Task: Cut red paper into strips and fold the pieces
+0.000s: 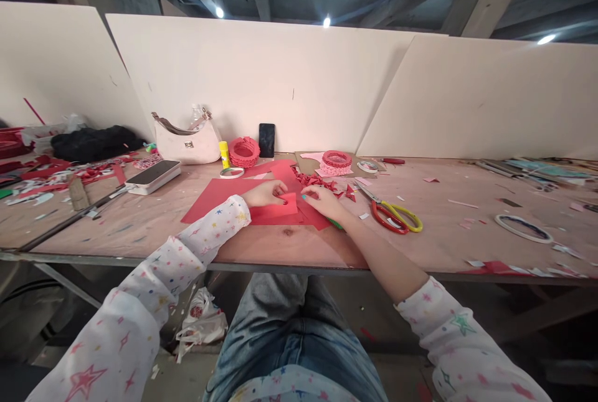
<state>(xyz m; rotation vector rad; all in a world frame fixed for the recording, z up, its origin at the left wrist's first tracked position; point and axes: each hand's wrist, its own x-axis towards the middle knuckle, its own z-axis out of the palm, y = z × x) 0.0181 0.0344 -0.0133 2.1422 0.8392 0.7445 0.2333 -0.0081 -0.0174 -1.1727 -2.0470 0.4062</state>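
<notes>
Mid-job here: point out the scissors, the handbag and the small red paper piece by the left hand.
Scissors (384,205): head view, where the handles begin.
Handbag (180,143): head view, front face beside the clasp.
Small red paper piece (290,205): head view, its exposed right part.

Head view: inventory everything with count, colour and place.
Paper: several, red, centre
Scraps: many, mostly red, scattered
Table: one, brown, centre
Scissors: one, red-yellow, right
Rings: two stacks, red and pink, back
Glue stick: one, yellow, back
Tape rolls: seemingly three, white, back and right
Tool: one, red, back right
Phone: one, black, back
Box: one, white, left
Handbag: one, pale, back left
Bottle: one, clear, behind handbag
Cloth: one, black, far left
Stack: one, multicoloured, far right
Plastic bag: one, white, under table
Boards: three, whitish, behind table
Lights: three, white, overhead
Jeans: one pair, blue, below
Sleeves: two, white starred, on arms
Left hand: one, bare, over paper
Right hand: one, bare, over paper
</notes>
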